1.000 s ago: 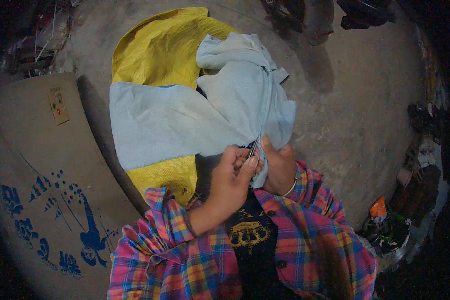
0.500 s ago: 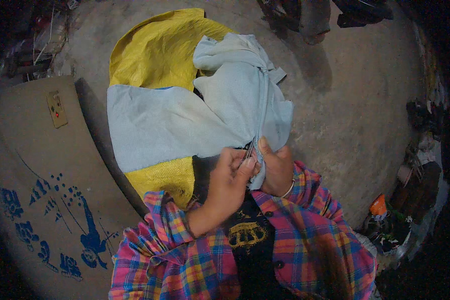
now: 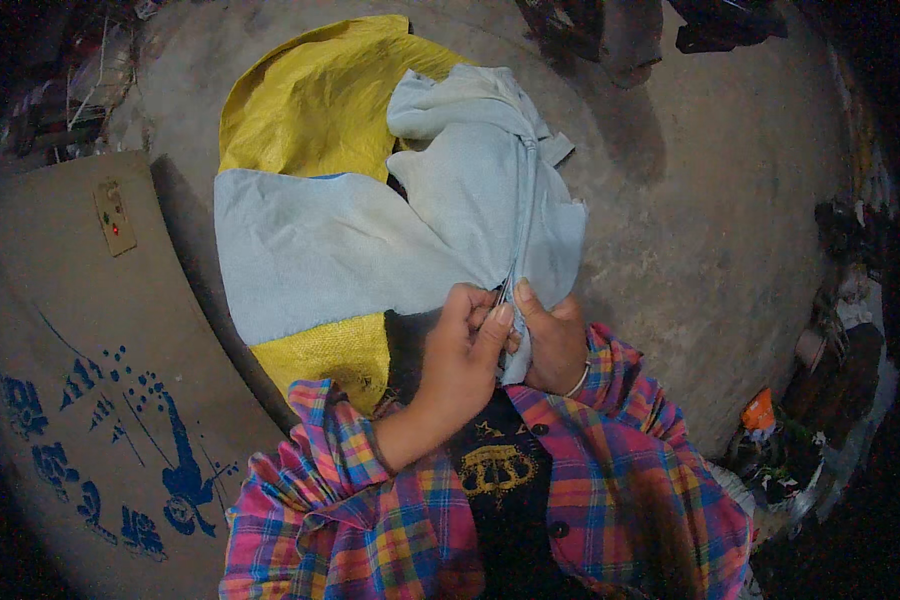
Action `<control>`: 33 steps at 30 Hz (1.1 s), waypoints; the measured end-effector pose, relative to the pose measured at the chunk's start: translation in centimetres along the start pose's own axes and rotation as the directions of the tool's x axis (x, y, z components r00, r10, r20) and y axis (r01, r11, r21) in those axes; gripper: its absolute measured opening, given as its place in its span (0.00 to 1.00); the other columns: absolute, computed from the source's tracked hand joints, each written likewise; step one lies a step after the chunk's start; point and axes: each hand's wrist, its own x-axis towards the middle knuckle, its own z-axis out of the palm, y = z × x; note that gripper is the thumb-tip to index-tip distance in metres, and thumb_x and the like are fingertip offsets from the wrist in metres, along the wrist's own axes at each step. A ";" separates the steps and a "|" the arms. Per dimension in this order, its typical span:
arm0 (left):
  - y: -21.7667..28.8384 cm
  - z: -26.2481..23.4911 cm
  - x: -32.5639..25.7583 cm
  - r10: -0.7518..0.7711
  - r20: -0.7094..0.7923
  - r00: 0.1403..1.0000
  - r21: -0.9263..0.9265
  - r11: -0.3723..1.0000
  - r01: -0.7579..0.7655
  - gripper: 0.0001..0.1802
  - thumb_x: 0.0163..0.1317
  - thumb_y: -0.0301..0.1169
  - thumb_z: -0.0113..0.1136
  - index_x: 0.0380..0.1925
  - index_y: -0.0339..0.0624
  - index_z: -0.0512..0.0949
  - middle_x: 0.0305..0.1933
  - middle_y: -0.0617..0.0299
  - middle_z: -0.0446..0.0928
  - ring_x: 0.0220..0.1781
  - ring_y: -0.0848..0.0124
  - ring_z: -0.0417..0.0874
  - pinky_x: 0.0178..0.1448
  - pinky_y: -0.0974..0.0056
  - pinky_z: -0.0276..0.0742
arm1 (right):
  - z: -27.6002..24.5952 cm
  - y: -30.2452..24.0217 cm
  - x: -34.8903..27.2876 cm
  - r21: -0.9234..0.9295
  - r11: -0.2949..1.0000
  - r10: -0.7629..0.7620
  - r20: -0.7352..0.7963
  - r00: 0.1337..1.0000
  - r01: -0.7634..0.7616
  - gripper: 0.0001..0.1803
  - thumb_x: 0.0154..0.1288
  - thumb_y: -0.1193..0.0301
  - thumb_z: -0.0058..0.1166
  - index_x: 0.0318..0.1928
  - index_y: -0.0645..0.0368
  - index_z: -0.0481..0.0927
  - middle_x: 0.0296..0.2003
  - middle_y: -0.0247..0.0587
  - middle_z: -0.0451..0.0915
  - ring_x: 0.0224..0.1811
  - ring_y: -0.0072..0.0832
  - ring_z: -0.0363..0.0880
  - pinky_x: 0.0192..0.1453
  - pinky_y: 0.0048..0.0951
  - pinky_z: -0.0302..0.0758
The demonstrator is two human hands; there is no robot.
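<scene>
A pair of pale blue jeans [image 3: 340, 235] is spread in front of me, its thick seam running down toward my hands. My right hand [image 3: 553, 340] is closed on the seam edge, thumb on top, with a strip of the cloth hanging below the fingers. Close beside it, my left hand [image 3: 460, 345] is pinched around a thin metal tool [image 3: 503, 293] against the seam. Only a sliver of the tool shows, so its kind is unclear. Some fingers of both hands are hidden by the hands and cloth.
A yellow woven sack [image 3: 310, 100] lies under the jeans. On the left stands a brown panel [image 3: 60, 280] with blue markings. Clutter with an orange item [image 3: 758, 410] lies at the right, dark objects [image 3: 725, 25] at the top, all around a concrete floor [image 3: 710, 250].
My left hand has shifted slightly up along the seam, and less of the metal tool shows. The right hand keeps its grip on the jeans.
</scene>
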 end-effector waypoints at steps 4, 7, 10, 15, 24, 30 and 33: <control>0.0 0.2 0.1 0.028 -0.006 1.000 -0.008 1.000 -0.028 0.08 0.57 0.32 0.47 0.30 0.40 0.63 0.20 0.70 0.62 0.22 0.84 0.60 0.24 0.77 0.59 | -0.5 0.1 0.2 -0.047 0.999 0.029 0.040 0.999 -0.027 0.09 0.54 0.69 0.48 0.30 0.63 0.74 0.25 0.33 0.76 0.26 0.20 0.72 0.30 0.22 0.68; 0.1 0.2 0.0 0.014 0.011 1.000 -0.011 1.000 -0.014 0.08 0.57 0.32 0.47 0.29 0.40 0.63 0.21 0.70 0.63 0.23 0.84 0.61 0.25 0.77 0.59 | -0.5 0.2 0.1 -0.038 0.998 -0.038 0.038 0.999 0.040 0.08 0.54 0.69 0.48 0.30 0.62 0.74 0.26 0.33 0.75 0.26 0.19 0.72 0.30 0.22 0.68; 0.2 0.0 0.1 -0.004 0.029 1.000 0.023 1.000 0.003 0.08 0.58 0.32 0.46 0.30 0.37 0.63 0.21 0.65 0.68 0.25 0.81 0.68 0.29 0.75 0.64 | -0.2 0.0 0.0 -0.073 0.993 -0.086 0.021 0.996 0.088 0.09 0.55 0.69 0.47 0.31 0.62 0.73 0.26 0.32 0.75 0.26 0.20 0.72 0.29 0.23 0.68; 0.4 -1.5 0.0 -0.035 0.043 0.998 0.126 0.992 0.029 0.11 0.54 0.32 0.52 0.31 0.37 0.65 0.25 0.62 0.71 0.29 0.77 0.71 0.34 0.72 0.67 | -0.5 -1.8 0.5 0.115 0.993 -0.029 0.109 0.994 0.016 0.09 0.55 0.69 0.48 0.32 0.62 0.71 0.23 0.34 0.73 0.22 0.22 0.70 0.25 0.23 0.66; 1.4 -14.2 -1.1 0.524 -0.162 0.836 0.833 0.527 -0.169 0.15 0.42 0.22 0.56 0.33 0.37 0.66 0.33 0.57 0.69 0.31 0.65 0.72 0.36 0.68 0.68 | -1.8 -3.7 1.7 0.122 0.991 0.033 0.205 0.978 -0.059 0.10 0.58 0.68 0.43 0.34 0.64 0.69 0.21 0.42 0.72 0.22 0.26 0.73 0.24 0.23 0.72; -0.8 -16.4 -0.7 0.409 -0.087 0.909 0.946 0.319 -0.053 0.17 0.41 0.24 0.54 0.35 0.41 0.67 0.43 0.58 0.67 0.38 0.54 0.71 0.37 0.60 0.68 | -2.7 -3.5 1.1 0.061 0.997 -0.064 0.207 0.976 0.053 0.10 0.58 0.70 0.42 0.39 0.61 0.66 0.24 0.36 0.71 0.18 0.19 0.67 0.19 0.18 0.65; -1.0 -16.0 -1.6 0.447 -0.121 0.887 0.870 0.478 -0.122 0.17 0.41 0.26 0.56 0.35 0.42 0.67 0.42 0.57 0.67 0.36 0.55 0.72 0.36 0.60 0.69 | -3.4 -3.4 1.1 0.038 0.983 -0.182 0.137 0.974 0.179 0.13 0.56 0.72 0.44 0.42 0.60 0.64 0.27 0.35 0.70 0.21 0.17 0.67 0.19 0.16 0.64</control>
